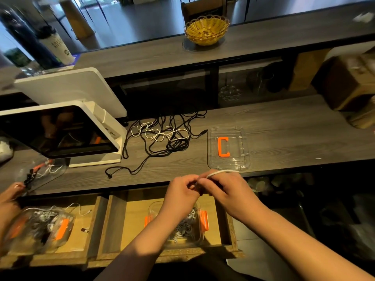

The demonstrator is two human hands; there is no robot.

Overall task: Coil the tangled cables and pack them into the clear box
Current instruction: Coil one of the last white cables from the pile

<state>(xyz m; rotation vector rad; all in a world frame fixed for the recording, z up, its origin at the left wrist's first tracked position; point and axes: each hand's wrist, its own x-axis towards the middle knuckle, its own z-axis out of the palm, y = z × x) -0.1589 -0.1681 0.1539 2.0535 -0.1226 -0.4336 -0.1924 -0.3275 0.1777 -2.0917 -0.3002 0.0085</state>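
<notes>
Yellow wicker basket (206, 30), white monitor (60, 130)

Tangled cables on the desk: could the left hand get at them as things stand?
Probably yes, but not freely. The desk between the left hand and the tangled cables is bare, yet both it and the right hand are pinching a white cable, so it must let go first.

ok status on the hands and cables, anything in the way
Left hand and right hand both pinching white cable. Tangled pile uncoiled on desk. Clear box below in drawer, unobstructed.
</notes>
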